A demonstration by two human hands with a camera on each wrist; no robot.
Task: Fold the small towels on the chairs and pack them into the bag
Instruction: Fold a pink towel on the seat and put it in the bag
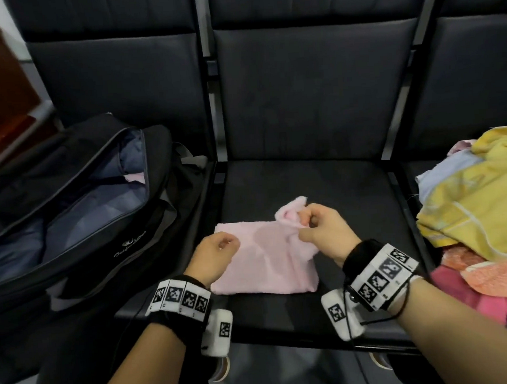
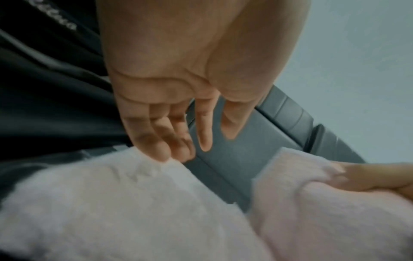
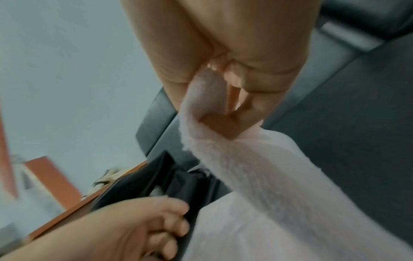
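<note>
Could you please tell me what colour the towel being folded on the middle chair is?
The towel is pale pink, seen best from the head view.

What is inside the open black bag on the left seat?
The bag is unzipped, showing grey-blue lining and a bit of pink cloth deep at the far end, perhaps a packed towel. The flaps hide the rest, so a count is not possible.

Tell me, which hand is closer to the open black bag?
Left. The left hand rests on the pink towel's edge beside the bag; the right hand pinches its far corner.
</note>
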